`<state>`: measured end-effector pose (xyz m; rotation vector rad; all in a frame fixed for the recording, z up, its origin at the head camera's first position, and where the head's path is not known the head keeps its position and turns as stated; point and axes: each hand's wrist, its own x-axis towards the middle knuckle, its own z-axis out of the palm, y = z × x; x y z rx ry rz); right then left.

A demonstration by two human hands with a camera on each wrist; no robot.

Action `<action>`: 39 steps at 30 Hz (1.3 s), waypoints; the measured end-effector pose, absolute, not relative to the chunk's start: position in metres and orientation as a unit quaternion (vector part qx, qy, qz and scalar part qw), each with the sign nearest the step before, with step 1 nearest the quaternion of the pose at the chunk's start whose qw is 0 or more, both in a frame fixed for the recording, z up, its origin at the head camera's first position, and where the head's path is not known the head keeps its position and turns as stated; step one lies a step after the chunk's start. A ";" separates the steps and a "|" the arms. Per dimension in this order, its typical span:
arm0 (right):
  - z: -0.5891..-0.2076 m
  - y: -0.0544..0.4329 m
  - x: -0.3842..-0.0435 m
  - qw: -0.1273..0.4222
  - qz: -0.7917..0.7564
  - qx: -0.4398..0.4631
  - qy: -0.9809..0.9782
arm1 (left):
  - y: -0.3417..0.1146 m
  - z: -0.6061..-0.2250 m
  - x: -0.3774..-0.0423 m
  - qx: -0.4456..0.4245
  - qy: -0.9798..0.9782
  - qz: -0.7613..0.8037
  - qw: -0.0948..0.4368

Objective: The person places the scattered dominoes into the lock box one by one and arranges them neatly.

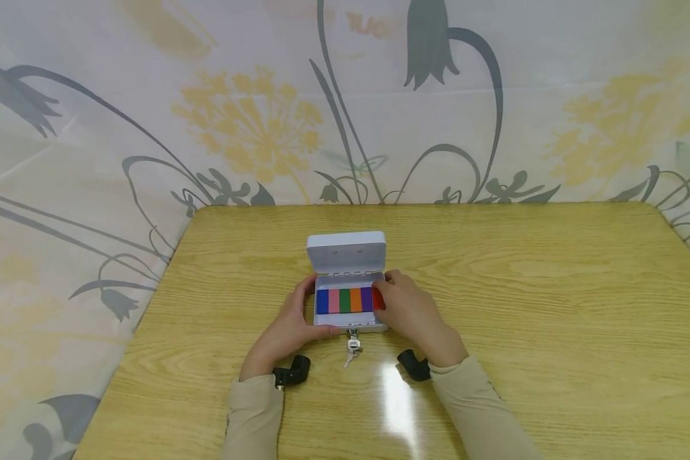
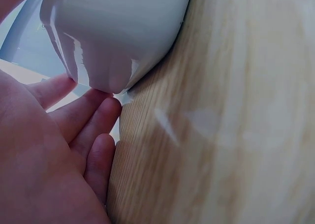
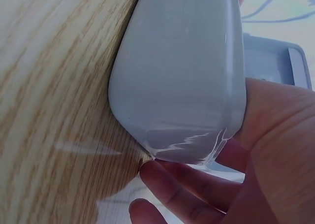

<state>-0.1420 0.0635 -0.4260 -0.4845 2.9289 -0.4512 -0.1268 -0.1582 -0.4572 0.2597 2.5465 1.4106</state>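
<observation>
A white cash box (image 1: 351, 321) stands on the table with its lid (image 1: 347, 252) raised. Inside it lies a row of colored blocks: blue (image 1: 322, 301), pink (image 1: 334, 301), green (image 1: 345, 301), orange (image 1: 356, 300), purple (image 1: 367, 299) and red (image 1: 377, 298). My left hand (image 1: 287, 329) grips the box's left side, thumb along the front edge, fingers at the back corner. My right hand (image 1: 411, 310) reaches over the right wall and pinches the red block at that end of the row. Its other fingers (image 3: 170, 187) stay outside, by the box's corner.
Keys (image 1: 352, 350) hang from the lock at the box's front. The wooden table (image 1: 523, 306) extends to both sides, with a flower-patterned cloth (image 1: 368, 115) behind it. Black wrist cameras (image 1: 292, 370) sit at both wrists.
</observation>
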 end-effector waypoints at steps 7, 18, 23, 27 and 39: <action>-0.429 0.062 -0.144 0.070 -0.156 -0.162 0.972 | -0.160 -0.456 -0.126 0.080 0.866 0.480 0.113; -0.435 0.067 -0.149 0.063 -0.167 -0.153 0.972 | -0.156 -0.463 -0.132 0.080 0.873 0.470 0.109; -0.438 0.071 -0.149 0.057 -0.175 -0.152 0.971 | -0.153 -0.466 -0.136 0.080 0.870 0.473 0.116; -0.439 0.073 -0.147 0.060 -0.191 -0.144 0.969 | -0.152 -0.468 -0.136 0.073 0.867 0.477 0.129; -0.448 0.086 -0.146 0.064 -0.236 -0.165 0.955 | -0.154 -0.471 -0.131 0.091 0.881 0.441 0.144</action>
